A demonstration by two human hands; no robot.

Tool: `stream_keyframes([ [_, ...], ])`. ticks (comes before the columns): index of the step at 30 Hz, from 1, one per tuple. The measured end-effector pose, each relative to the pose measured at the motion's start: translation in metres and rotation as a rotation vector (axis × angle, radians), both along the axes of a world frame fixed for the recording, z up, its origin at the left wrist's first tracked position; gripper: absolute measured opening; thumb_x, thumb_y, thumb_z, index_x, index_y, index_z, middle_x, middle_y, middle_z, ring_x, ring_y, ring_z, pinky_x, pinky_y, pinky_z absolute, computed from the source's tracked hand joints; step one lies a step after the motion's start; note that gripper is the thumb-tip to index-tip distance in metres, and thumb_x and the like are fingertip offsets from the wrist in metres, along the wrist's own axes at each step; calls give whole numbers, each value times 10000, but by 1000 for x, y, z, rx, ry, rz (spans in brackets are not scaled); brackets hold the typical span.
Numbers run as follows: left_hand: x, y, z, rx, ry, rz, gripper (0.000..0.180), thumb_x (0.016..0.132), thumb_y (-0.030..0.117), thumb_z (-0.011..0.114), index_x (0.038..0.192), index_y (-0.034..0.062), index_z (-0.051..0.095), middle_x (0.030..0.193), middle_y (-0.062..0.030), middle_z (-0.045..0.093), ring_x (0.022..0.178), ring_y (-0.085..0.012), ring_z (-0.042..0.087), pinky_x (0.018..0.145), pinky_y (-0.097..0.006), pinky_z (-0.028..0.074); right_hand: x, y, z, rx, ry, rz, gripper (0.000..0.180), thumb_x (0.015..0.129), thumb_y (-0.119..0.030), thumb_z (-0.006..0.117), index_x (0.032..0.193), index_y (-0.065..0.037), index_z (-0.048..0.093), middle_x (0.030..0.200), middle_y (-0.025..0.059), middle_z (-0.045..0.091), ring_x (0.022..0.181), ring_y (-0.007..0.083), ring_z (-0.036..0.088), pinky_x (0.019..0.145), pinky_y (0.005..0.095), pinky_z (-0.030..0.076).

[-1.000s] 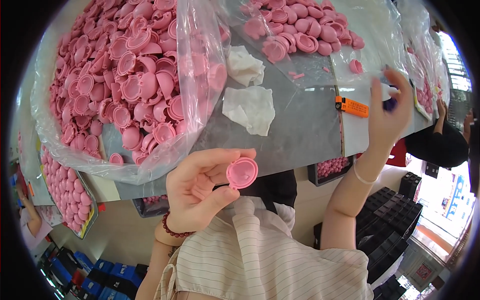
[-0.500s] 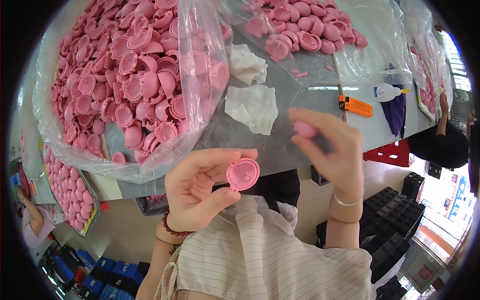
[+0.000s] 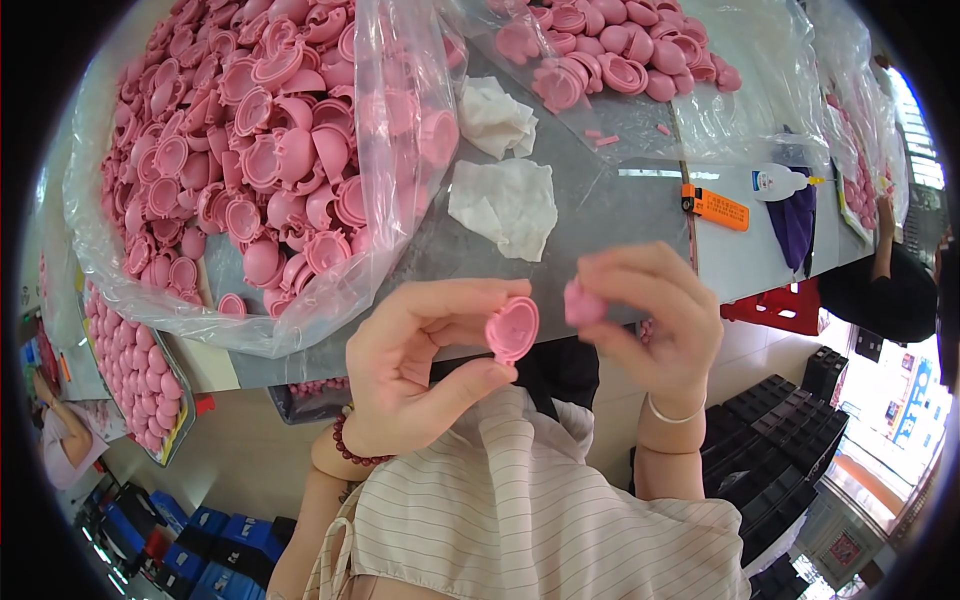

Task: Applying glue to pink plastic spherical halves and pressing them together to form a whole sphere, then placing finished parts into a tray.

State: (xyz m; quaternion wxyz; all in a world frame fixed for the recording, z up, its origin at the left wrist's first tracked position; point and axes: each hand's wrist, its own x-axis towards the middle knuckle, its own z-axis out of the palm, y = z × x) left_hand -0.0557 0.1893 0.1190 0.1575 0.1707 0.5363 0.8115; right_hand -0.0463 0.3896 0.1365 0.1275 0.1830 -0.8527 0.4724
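A grey bench (image 3: 590, 225) runs across the far side of the scene. On its left lies a clear plastic bag (image 3: 385, 215) heaped with pink plastic shells, and a smaller pile of pink shells (image 3: 625, 50) sits at the far middle. Two white tissues (image 3: 503, 208) lie between the bag and the right-hand part of the bench.

Nearer the person, the left hand (image 3: 405, 370) and the right hand (image 3: 670, 325) face each other, well clear of both heaps. To their far right, a white squeeze bottle (image 3: 777, 183) lies on its side, and left of it an orange tool (image 3: 718, 207) with a black end. The bottle carries a label too small to make out; the orange tool bears dark print along its side.

The left grip pinches a hollow pink shell half (image 3: 514, 328), fingers at its far edge and thumb by the tab at its near edge. Its longer visible axis runs near to far, leaning slightly right at the far end, and the hollow faces up and somewhat right. The right grip pinches a smaller rounded pink piece (image 3: 582, 303), its form blurred. This piece lies just right of the shell half and slightly farther, a narrow gap between them.
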Motion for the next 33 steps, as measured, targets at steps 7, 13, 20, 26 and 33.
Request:
stream_keyframes([
  [7,2,4,-4,-68,45,13,332,678,-120,579,998,-74,501,1056,-189,518,810,-175,593,711,-248,481,1,-21,-11,-159,136,106,257,576,-74,725,789,-17,593,836,113,599,706,207,567,599,263,460],
  [13,2,5,-9,-123,92,34,330,654,-123,592,974,-65,532,1036,-184,529,762,-168,606,676,-243,496,6,-22,-11,-61,175,57,268,560,-72,728,786,-23,593,828,101,599,702,201,567,593,251,463],
  [20,-1,-1,-10,-222,166,15,347,645,-124,606,976,-54,530,1045,-197,521,838,-187,580,703,-258,496,6,-25,-13,14,192,5,260,555,-51,726,779,-25,596,850,107,594,704,201,564,583,245,464],
  [26,-5,1,-8,-99,99,-45,424,613,-28,693,998,-49,516,1069,-225,500,920,-223,548,766,-293,467,17,-35,-8,-46,178,-41,278,549,-33,718,800,-46,600,774,75,558,689,191,550,556,248,458],
  [33,-3,6,7,32,-295,81,516,521,91,791,959,-24,545,945,-177,575,881,-207,557,752,-284,444,21,-26,-7,52,364,-11,174,589,36,614,724,-50,546,708,64,506,657,219,518,534,294,444],
])
